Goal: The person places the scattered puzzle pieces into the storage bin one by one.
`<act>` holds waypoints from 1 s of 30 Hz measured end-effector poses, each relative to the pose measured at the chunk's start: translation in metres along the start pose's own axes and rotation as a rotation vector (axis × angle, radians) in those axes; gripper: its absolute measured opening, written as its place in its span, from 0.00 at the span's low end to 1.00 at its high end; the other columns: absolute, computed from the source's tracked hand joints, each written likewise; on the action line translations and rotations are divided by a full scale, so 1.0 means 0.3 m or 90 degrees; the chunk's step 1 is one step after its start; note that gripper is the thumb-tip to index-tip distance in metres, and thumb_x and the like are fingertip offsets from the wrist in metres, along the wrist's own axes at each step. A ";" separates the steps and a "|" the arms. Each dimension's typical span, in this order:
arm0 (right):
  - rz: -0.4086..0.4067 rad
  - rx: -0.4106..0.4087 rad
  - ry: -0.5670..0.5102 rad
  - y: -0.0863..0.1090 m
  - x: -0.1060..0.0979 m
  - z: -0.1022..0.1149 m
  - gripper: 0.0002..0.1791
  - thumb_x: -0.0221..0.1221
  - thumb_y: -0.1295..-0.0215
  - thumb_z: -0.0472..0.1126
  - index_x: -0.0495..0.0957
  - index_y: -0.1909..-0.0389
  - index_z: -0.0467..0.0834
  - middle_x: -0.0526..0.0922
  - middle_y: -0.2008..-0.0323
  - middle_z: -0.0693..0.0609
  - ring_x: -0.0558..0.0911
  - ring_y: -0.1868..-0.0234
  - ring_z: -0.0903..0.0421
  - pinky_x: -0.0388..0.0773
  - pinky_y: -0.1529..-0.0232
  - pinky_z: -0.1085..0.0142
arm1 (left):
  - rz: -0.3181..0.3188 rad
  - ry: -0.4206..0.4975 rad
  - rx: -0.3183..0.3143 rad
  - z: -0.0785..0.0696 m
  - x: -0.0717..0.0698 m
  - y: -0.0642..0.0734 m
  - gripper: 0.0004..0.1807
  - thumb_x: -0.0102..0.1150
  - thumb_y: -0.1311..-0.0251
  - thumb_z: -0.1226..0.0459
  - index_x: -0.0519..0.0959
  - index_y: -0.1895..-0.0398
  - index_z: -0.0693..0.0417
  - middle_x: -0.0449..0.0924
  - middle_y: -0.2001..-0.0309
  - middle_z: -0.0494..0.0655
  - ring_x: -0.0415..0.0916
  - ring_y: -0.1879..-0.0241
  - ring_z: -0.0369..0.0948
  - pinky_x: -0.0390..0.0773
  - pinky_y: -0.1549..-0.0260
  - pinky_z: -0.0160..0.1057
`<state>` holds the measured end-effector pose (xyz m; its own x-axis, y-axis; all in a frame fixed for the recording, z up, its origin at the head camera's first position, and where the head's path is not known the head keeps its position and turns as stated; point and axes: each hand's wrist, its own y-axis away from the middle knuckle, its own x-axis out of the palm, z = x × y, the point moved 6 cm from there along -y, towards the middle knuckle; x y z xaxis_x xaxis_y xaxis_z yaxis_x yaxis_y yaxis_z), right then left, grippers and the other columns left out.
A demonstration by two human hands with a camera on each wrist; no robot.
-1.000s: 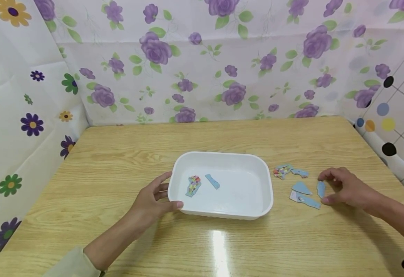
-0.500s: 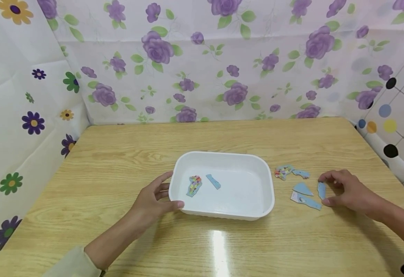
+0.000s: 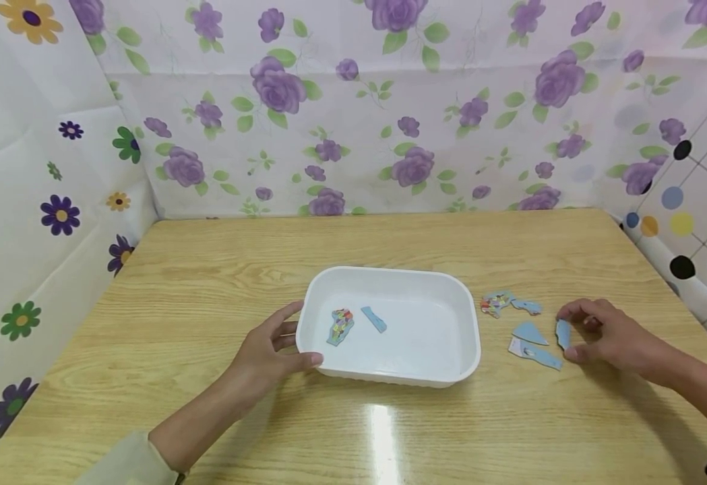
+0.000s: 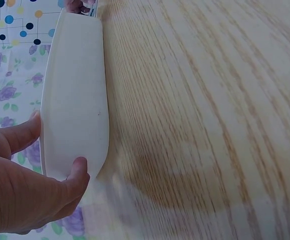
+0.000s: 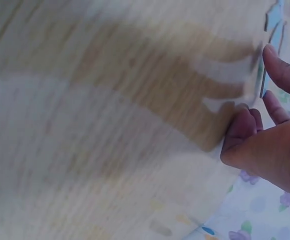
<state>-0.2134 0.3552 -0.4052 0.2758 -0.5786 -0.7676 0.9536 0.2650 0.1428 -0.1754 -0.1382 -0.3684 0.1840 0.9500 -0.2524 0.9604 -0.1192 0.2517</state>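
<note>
Blue piece (image 3: 563, 334) runs long-ways, near-to-far, right hand (image 3: 615, 339) pinching both ends between fingers. Left hand (image 3: 265, 351) grips the tub (image 3: 392, 378).

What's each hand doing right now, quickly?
Left hand: holding the white tub by its left end.
Right hand: pinching a light blue piece between thumb and fingers.

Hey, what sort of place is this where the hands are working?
Probably an indoor tabletop work corner, though the room beyond is hidden: a wood-grain table, a purple-flowered covering behind it and a dotted covering on the right.
</note>
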 end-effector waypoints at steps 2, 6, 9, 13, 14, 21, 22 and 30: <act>0.006 0.005 0.002 -0.003 -0.006 -0.001 0.33 0.71 0.47 0.45 0.69 0.43 0.39 0.67 0.47 0.38 0.67 0.51 0.47 0.67 0.61 0.71 | 0.001 0.002 0.000 0.001 0.000 -0.001 0.47 0.74 0.52 0.66 0.59 0.28 0.41 0.71 0.38 0.52 0.71 0.39 0.48 0.77 0.46 0.44; 0.011 0.020 0.000 -0.010 -0.017 -0.001 0.33 0.71 0.46 0.45 0.69 0.42 0.38 0.71 0.48 0.39 0.70 0.52 0.48 0.70 0.62 0.71 | -0.001 -0.001 0.000 0.003 0.000 -0.002 0.47 0.73 0.51 0.66 0.59 0.28 0.42 0.71 0.39 0.53 0.71 0.40 0.48 0.77 0.46 0.44; 0.020 0.025 -0.011 -0.012 -0.023 0.005 0.33 0.70 0.46 0.44 0.68 0.42 0.37 0.71 0.48 0.39 0.71 0.52 0.49 0.72 0.63 0.70 | -0.003 -0.007 0.001 0.004 0.001 -0.002 0.47 0.73 0.51 0.66 0.59 0.28 0.42 0.71 0.39 0.53 0.71 0.40 0.48 0.77 0.46 0.44; 0.031 0.031 -0.020 -0.015 -0.030 0.013 0.33 0.69 0.44 0.44 0.67 0.41 0.36 0.71 0.47 0.38 0.71 0.52 0.49 0.74 0.64 0.69 | -0.001 -0.005 0.005 0.003 0.004 -0.002 0.47 0.73 0.51 0.66 0.59 0.28 0.42 0.71 0.39 0.52 0.71 0.40 0.48 0.77 0.46 0.44; 0.033 0.033 -0.023 -0.017 -0.031 0.015 0.33 0.69 0.44 0.44 0.67 0.41 0.36 0.70 0.47 0.38 0.71 0.52 0.49 0.74 0.64 0.68 | -0.001 -0.003 0.005 0.003 0.004 -0.001 0.47 0.73 0.51 0.66 0.59 0.28 0.42 0.71 0.39 0.52 0.71 0.40 0.48 0.77 0.46 0.44; 0.027 0.009 -0.035 -0.017 -0.047 0.044 0.31 0.67 0.41 0.43 0.66 0.40 0.36 0.69 0.45 0.38 0.71 0.51 0.53 0.75 0.63 0.68 | -0.003 -0.004 0.004 0.000 0.003 0.000 0.47 0.74 0.52 0.65 0.60 0.28 0.41 0.72 0.39 0.51 0.72 0.40 0.47 0.77 0.47 0.44; 0.025 0.003 -0.039 -0.017 -0.052 0.050 0.31 0.66 0.40 0.42 0.66 0.40 0.37 0.69 0.44 0.39 0.71 0.51 0.55 0.76 0.63 0.68 | -0.003 -0.004 0.003 0.000 0.002 0.000 0.47 0.74 0.52 0.65 0.60 0.29 0.41 0.72 0.39 0.51 0.72 0.40 0.47 0.77 0.47 0.44; 0.031 -0.006 -0.069 -0.026 -0.085 0.070 0.31 0.64 0.37 0.44 0.64 0.38 0.37 0.66 0.42 0.41 0.71 0.52 0.58 0.78 0.63 0.64 | -0.011 -0.009 0.001 0.000 -0.002 0.001 0.47 0.74 0.52 0.65 0.60 0.29 0.41 0.72 0.40 0.51 0.72 0.40 0.47 0.77 0.47 0.43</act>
<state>-0.2254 0.3517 -0.3737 0.3330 -0.6444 -0.6883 0.9379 0.3018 0.1712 -0.1751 -0.1387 -0.3683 0.1706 0.9478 -0.2694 0.9637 -0.1035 0.2460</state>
